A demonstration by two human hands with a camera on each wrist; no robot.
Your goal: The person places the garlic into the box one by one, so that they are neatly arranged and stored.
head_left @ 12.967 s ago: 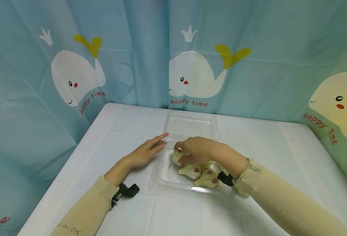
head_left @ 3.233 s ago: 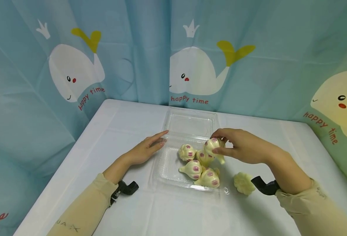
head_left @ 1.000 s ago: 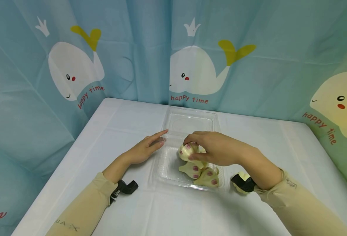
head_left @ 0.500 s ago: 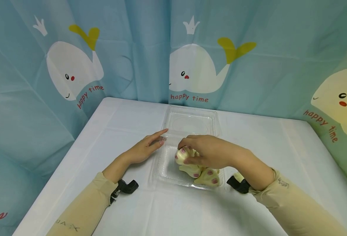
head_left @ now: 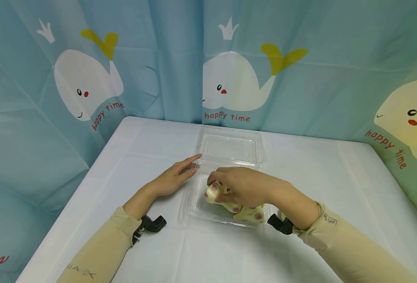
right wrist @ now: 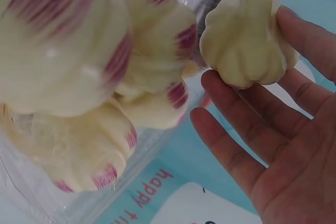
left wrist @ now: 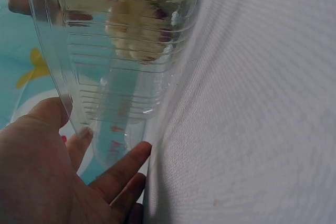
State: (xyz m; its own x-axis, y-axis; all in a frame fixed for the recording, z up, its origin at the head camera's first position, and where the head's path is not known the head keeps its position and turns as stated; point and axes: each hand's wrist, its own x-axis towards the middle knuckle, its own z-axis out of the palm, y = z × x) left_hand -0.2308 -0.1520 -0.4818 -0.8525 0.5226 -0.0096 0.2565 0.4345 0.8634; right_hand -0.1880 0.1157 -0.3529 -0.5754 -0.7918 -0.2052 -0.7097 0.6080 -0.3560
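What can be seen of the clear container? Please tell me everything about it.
The container, seemingly thin plastic, stands open on the white table, its lid laid back on the far side. Its walls are ribbed; several pale garlic bulbs with purple patches lie inside. The left hand appears to touch its left edge.

In the head view, the right hand (head_left: 246, 186) partly hides garlic bulbs (head_left: 250, 214); behind the black wrist camera (head_left: 283, 226), a pale thing (head_left: 281, 215) barely shows; the lower edge crops the left sleeve (head_left: 98, 243); in the left wrist view, bulbs blur behind the clear container (left wrist: 113, 90); in the right, the nearest bulb (right wrist: 63, 51) runs off top left.
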